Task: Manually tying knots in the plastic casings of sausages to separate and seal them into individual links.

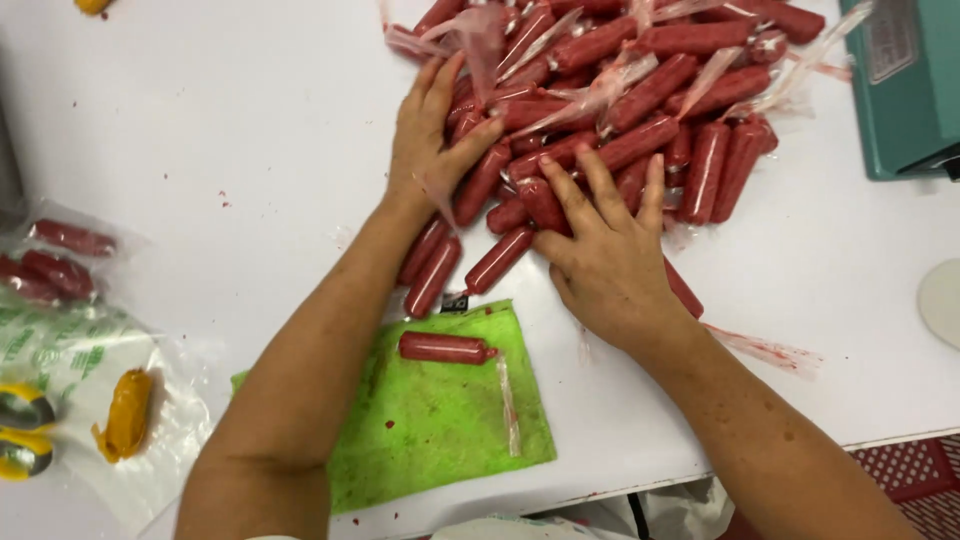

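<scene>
Now, hands: both lie palm down on the near edge of a heap of red filled tubes (620, 120).
Left hand (432, 135): rests on the heap's left side, fingers held close together and pointing up the table, thumb spread out to the right over a tube; it presses rather than pinches.
Right hand (607, 255): rests on the heap's near right side, fingers slightly spread across several tubes, grasping none that can be seen.
Heap: short red tubes in clear plastic wrap, tangled with loose clear tails, on the white table (230, 130) at top centre, touching both hands.
Stray tubes: a few lie just below the heap, between the two forearms.
Green cloth (440, 420): lies near the table's front edge, below the hands, spotted with red.
Single red tube (445, 348): lies crosswise on the cloth's upper part, apart from both hands.
Clear bags (60, 260): at the left edge, holding a few red tubes.
Yellow filled tube (125, 413): lies on clear plastic at lower left.
Teal machine (905, 85): stands at the top right corner, just beside the heap.
</scene>
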